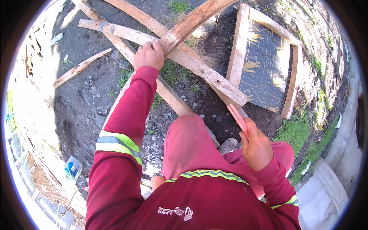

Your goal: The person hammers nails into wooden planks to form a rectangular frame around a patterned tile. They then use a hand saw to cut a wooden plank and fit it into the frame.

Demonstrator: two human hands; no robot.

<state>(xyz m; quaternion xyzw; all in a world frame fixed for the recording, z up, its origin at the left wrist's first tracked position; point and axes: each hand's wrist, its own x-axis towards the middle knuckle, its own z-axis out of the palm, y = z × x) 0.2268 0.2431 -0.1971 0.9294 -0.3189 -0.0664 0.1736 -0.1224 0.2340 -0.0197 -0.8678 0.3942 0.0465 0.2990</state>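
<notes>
My left hand point(149, 56) is closed over a wooden beam point(188, 23) that slants up toward the far right. It grips near the beam's lower end, where other timbers cross below. In my right hand point(256, 145), at the right of my knee, is the reddish handle of a handsaw point(238, 118). Its blade appears edge-on, as a thin dark line running up-left toward the held beam. Between the hands lies a pale plank point(214, 78) with a dark hole near its end. A longer timber point(132, 13) passes beneath the pile.
A wood-framed dark panel point(264, 65) lies at the far right. A loose stick point(82, 68) rests on the soil at left. Near the lower left is a blue-and-clear container point(73, 167). Grass point(295, 130) grows on the right, beside a concrete edge point(331, 184). My bent knee point(188, 142) is close to the timbers.
</notes>
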